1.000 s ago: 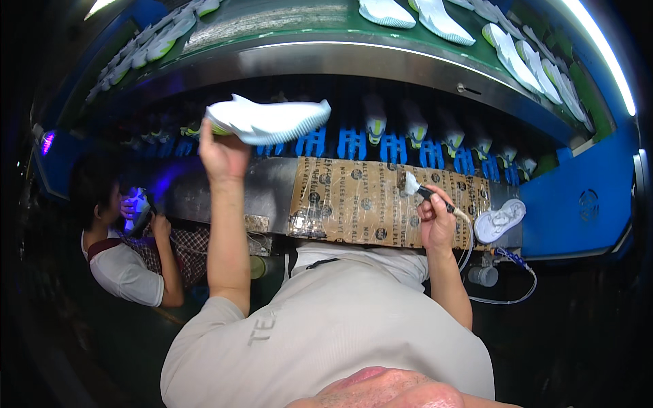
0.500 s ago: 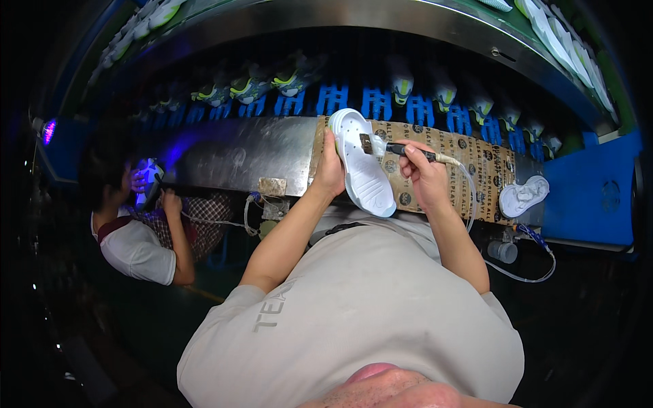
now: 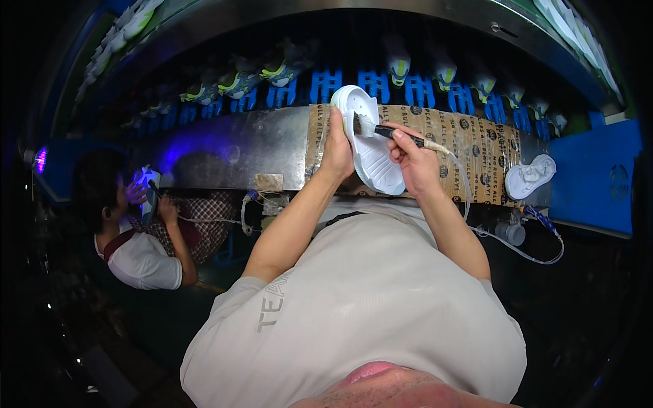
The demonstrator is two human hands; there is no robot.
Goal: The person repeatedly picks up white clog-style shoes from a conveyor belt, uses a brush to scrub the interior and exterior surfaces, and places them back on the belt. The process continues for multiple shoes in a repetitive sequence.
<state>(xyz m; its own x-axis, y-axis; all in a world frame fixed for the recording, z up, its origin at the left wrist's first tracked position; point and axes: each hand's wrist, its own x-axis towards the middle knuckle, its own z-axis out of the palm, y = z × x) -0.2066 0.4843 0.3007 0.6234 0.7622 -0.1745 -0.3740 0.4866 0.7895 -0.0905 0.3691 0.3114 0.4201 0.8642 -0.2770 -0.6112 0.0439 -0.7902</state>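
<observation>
My left hand (image 3: 338, 151) is wrapped round the left side of a white shoe sole (image 3: 378, 163), holding it up tilted with its hollow inner face toward me. In my right hand (image 3: 413, 158) is a brush (image 3: 401, 135) with a black handle, gripped between thumb and fingers. Its pale bristle end touches the inside of the sole, near the left rim at mid-length. From the back of the handle a clear hose (image 3: 465, 178) runs down to the right.
Brown printed paper (image 3: 435, 163) covers part of the metal bench (image 3: 252, 158). A white sole-shaped dish (image 3: 529, 178) with crumpled white stuff lies right. Shoes on blue racks (image 3: 373, 86) line the back. At left, a person (image 3: 139, 238) holds another shoe part.
The brush has moved left and a little up, deeper against the sole's left inner rim. The sole has shifted slightly up, and the whole view has tilted a little.
</observation>
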